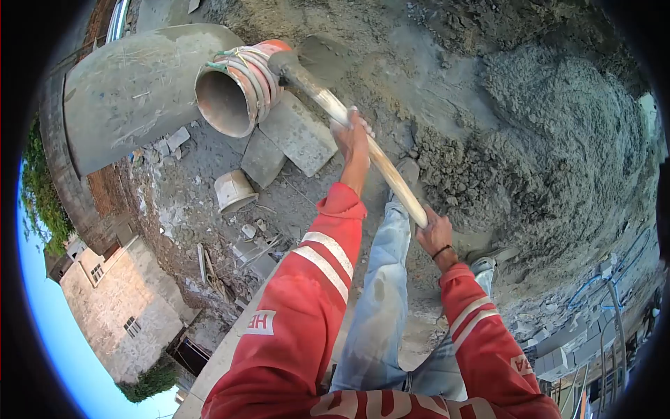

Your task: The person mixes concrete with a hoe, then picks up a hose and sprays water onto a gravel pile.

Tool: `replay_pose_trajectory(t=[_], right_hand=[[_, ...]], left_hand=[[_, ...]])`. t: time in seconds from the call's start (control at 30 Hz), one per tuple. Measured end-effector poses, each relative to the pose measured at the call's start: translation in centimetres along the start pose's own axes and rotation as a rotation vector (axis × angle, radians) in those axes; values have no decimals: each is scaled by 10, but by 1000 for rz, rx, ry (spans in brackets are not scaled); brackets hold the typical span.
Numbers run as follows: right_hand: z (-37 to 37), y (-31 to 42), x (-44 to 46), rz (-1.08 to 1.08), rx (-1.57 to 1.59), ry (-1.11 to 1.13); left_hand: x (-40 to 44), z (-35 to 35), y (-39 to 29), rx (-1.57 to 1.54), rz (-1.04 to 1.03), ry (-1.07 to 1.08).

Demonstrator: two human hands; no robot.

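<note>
My left hand [354,136] is closed around the middle of a long wooden tool handle [387,167]. Lower down, my right hand [435,241] grips the handle's near end. The handle slants away to the upper left, toward a dark, cement-crusted tool head [285,66]; whether it is a shovel or a hoe I cannot tell. That head is beside an orange and pale ribbed cylinder [257,84] lying on its side, its round mouth facing left and hose-like loops around it. Wet grey mortar [558,126] is heaped to the right of my hands.
Flat grey slabs [300,133] lie below the cylinder, near a dirty white bucket [234,190] tipped over. A large curved grey sheet [139,91] is at the upper left. Rubble and wood scraps [209,269] litter the left side; grey blocks [565,353] are stacked lower right.
</note>
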State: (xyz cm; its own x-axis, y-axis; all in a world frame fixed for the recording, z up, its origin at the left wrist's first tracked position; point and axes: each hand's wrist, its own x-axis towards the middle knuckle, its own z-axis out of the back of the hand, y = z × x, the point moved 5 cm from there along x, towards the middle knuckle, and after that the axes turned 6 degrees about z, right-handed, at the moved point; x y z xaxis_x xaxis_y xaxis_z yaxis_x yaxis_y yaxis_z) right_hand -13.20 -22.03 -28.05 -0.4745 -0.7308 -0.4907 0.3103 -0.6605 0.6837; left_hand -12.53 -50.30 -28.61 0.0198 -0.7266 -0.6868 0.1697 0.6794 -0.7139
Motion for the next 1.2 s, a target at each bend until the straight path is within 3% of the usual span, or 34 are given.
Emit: replay_pose_trajectory(t=[0.1,0.17,0.2,0.27,0.3,0.33,0.4,0.67,0.87,0.9,0.93,1.07,1.2], right_hand=[[-57,25,63,11,16,22],[-79,21,69,-42,4,63],[-83,21,73,-73,-5,76],[-88,21,48,-231,36,150],[-75,25,47,-228,-19,155],[-58,33,40,-230,-67,167],[-33,50,32,-240,-58,216],[72,46,13,-135,-182,316],[158,-50,-44,28,-250,303],[175,-69,-60,30,-298,321],[194,-90,-75,26,-347,332],[304,-189,-156,56,-473,330],[415,-250,-261,88,-535,197]], left_hand=[[49,19,-2,127,-38,-104],[67,25,12,474,-200,-149],[83,27,33,466,-192,-151],[112,35,91,896,-163,-214],[107,33,88,1045,-408,-354],[94,30,80,1038,-399,-354],[85,24,76,690,73,-99],[46,-1,113,524,250,23],[-52,-57,200,384,350,86],[-33,-57,253,285,399,117],[-67,-79,260,293,393,123],[-234,-181,299,-14,503,150],[-313,-245,330,-653,704,228]])
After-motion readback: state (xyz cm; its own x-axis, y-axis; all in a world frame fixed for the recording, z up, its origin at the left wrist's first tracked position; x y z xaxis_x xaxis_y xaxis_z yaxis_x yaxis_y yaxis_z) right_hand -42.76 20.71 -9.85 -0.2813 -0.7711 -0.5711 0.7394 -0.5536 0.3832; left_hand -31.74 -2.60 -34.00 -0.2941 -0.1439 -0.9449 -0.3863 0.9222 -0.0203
